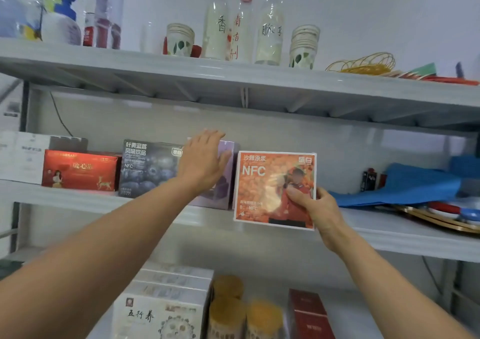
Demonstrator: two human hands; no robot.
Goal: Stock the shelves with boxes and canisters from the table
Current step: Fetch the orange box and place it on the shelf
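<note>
Closest to the camera is the bottom shelf (363, 302), white like the rest of this rack, with a stack of white boxes (161, 310) marked 五行养, a few yellow-lidded canisters (226, 312) beside them and a dark red box (309, 315) off to the right. One level up, both bare arms reach to the middle shelf (389, 232). The right hand (319, 209) grips the orange box (270, 183) by its lower right corner, thumb on the front. The box is upright, face toward the camera, and its bottom edge sits over the shelf's front lip, so I can't tell if it's actually resting there. The left hand (202, 162) is flat with fingers spread against the purple box (222, 196), which stands just left of the orange one. The orange box reads 沙棘原浆 and a big NFC. Left of the purple one, the blueberry box (148, 170) says 叶黄蓝莓风味饮品 and NFC too, then comes a red box (80, 170). A blue cloth (405, 185) lies at the far right. The top shelf (285, 79) has handwritten bottles (242, 24), one marked 香, plus paper cups (179, 40) and a wire basket (363, 63) against the white wall (389, 14).
</note>
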